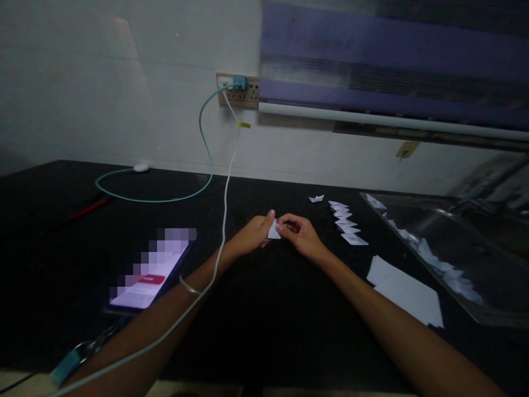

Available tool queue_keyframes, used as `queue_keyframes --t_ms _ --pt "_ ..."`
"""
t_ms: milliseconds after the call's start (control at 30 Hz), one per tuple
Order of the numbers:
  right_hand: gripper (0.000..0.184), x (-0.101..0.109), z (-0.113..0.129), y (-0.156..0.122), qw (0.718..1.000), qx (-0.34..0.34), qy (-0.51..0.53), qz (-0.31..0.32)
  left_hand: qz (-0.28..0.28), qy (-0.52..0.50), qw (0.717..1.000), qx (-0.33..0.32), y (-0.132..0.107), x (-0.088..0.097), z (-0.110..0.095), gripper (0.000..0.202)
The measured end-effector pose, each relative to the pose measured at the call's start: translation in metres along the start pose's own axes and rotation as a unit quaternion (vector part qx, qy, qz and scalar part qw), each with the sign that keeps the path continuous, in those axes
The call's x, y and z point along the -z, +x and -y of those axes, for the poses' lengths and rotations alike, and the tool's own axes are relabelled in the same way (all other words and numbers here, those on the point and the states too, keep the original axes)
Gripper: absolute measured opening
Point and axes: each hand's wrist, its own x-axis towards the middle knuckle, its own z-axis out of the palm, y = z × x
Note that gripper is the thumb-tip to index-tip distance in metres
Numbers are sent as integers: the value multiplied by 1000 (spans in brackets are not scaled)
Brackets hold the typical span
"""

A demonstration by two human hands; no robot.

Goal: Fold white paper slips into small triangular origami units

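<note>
Above the dark countertop, a small piece of folded white paper [273,231] is pinched between both hands. My left hand [257,231] grips its left side, with the thumb pointing up. Fingers of my right hand [301,234] are closed on its right edge. Part of the paper is hidden behind the fingers. Just beyond the hands, to the right, sits one small paper boat [316,198]. Further right is a row of paper boats [347,223], lined up close together.
A stack of white paper [407,289] lies right of my right forearm. More folded paper [442,267] lines the edge of a metal sink [491,242]. At left are a lit phone [152,275] and a teal cable [165,200]. A white cable [225,215] crosses my left forearm.
</note>
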Motion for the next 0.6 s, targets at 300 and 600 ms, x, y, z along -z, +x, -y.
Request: queue_keyframes --t_ms 300,600 --pt "23 -1 2 -1 1000 -19 11 16 -55 6 998 -32 1 -1 1 50" --pt "24 0 4 0 1000 -10 -5 28 -114 16 990 -86 3 3 2 41"
